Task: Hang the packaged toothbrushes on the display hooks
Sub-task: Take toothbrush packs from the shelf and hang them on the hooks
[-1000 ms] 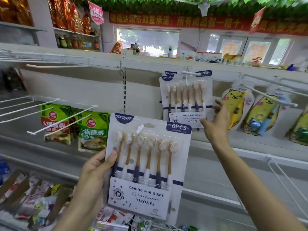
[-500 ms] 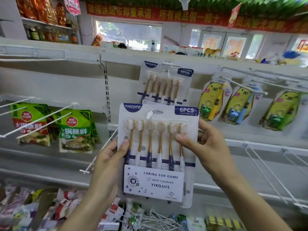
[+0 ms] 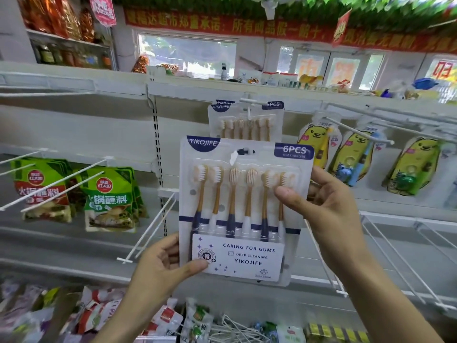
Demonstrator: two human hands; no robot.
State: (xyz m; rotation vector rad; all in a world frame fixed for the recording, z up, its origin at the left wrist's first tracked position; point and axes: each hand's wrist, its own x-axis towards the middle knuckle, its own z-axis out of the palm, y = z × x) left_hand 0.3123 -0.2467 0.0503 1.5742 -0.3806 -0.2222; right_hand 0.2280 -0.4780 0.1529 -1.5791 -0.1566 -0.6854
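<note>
A single wide-angle head-worn camera looks forward at a white shelf wall from close range, level with the hooks, its lower frame filled by both raised forearms and its upper edge reaching the ceiling foliage.

Shop interior, lit by daylight through a wide window and smaller panes in the far wall. Pale grey shelving with a slotted upright across the foreground, white wire pegs projecting at left and wire racks at lower right. Red banner with yellow characters above the windows, green foliage trim along the ceiling, green sauce pouches at left, yellow bear packs at right, mixed packets along the bottom.
</note>
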